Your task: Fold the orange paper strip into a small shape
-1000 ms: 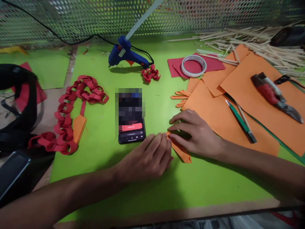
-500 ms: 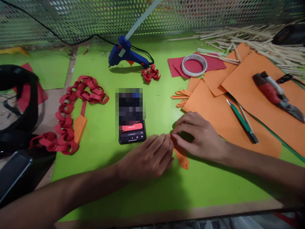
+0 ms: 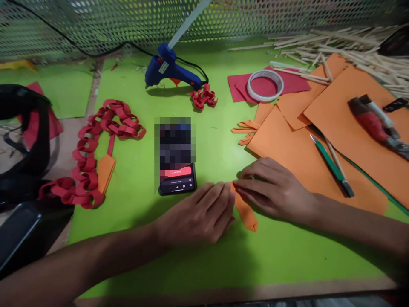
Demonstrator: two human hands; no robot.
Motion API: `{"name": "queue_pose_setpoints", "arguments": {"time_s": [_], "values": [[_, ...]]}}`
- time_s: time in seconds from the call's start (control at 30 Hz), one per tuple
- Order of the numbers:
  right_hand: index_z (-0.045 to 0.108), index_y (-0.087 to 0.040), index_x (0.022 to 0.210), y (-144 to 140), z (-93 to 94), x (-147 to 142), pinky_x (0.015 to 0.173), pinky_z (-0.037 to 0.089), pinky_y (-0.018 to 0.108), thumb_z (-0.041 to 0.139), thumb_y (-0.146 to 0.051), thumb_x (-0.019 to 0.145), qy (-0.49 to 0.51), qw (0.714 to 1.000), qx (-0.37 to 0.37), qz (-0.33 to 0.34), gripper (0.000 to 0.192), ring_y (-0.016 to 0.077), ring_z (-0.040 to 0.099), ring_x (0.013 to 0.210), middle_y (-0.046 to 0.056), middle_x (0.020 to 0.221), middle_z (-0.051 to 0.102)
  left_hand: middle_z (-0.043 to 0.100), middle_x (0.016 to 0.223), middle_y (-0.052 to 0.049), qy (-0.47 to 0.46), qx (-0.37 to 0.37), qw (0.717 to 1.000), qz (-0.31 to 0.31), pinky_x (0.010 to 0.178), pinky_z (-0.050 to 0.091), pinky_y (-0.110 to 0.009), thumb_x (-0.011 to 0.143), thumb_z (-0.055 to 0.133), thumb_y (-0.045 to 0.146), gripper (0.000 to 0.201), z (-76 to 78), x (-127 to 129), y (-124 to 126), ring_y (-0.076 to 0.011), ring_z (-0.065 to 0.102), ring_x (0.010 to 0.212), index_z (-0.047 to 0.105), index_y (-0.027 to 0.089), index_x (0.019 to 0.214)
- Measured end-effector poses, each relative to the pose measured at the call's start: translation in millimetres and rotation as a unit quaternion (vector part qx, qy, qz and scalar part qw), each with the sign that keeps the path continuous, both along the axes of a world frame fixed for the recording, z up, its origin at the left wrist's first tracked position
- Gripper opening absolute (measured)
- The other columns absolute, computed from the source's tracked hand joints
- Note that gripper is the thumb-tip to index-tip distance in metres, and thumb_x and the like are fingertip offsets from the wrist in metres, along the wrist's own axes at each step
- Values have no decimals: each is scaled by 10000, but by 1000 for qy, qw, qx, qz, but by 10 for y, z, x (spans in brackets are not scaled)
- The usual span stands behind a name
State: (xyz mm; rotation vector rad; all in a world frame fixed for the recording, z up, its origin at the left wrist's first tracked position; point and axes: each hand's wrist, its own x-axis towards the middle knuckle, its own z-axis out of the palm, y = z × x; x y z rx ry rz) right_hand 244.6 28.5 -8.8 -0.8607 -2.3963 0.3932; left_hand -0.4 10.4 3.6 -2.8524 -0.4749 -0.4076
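Item: folded orange paper strip [image 3: 246, 212], matte card stock, narrow, flat, with creased edges and a blunt lower end. It is laid on the lime-green table [image 3: 223, 264] at lower centre of the frame. Its long axis runs diagonally, from an upper-left end at the fingertips to a lower-right end pointing toward the bottom right.

The upper end is pinched between the left hand [image 3: 198, 215] and the right hand [image 3: 275, 189]; the grip of each hand is closed on the strip, fingers flattened against the table.

Adjacent items: a black phone [image 3: 175, 160], glossy, rectangular, is placed just left of the hands. A red paper chain [image 3: 96, 149] of looped links is coiled at centre left. A blue plastic glue gun [image 3: 171, 70] is stood at upper centre. Large orange paper sheets [image 3: 319, 140], smooth and flat, are overlapped at right, bearing a green pen [image 3: 332, 166]. A white tape ring [image 3: 266, 84] is rested on red paper [image 3: 239, 85]. Thin wooden sticks [image 3: 351, 47] are heaped at upper right.
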Motion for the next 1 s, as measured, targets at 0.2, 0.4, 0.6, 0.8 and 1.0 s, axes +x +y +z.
{"name": "queue_pose_setpoints", "arguments": {"time_s": [0.2,0.4,0.6,0.8,1.0], "values": [[637,-176,1170,-18,9,69,741,502,373,627,-171,926,-27,999,25,26,244,212,610,891,89,994,695,722,1182,-209,-9,1,1000,-4,898,592,-400,976,608,355,445,-9,-16,14,-299,709,1064,663,-28,1196],[627,-192,1209,-14,30,94,770,507,377,599,-182,946,-28,999,7,40,264,216,614,930,88,1007,685,731,1183,-168,-12,-41,999,-1,891,599,-391,1001,559,353,401,36,-20,55,-283,710,1061,681,21,1190],[625,-191,1227,1,43,120,784,507,384,602,-185,947,-41,998,-16,54,281,220,598,949,100,1039,673,724,1200,-179,10,-26,999,-24,909,606,-398,967,631,346,399,31,-46,69,-294,704,1076,680,23,1196],[621,-198,1234,-3,25,127,782,517,389,605,-201,947,-40,998,-3,53,288,225,611,957,98,1039,674,706,1235,-191,49,23,999,-1,899,619,-398,949,582,224,370,95,-44,-50,-303,697,1098,659,16,1244],[632,-183,1216,-9,26,106,768,515,372,617,-190,942,-32,999,7,43,275,209,617,923,86,995,676,700,1238,-192,93,96,980,147,885,610,-424,966,489,143,361,242,-39,-185,-307,688,1091,658,23,1261]]}}
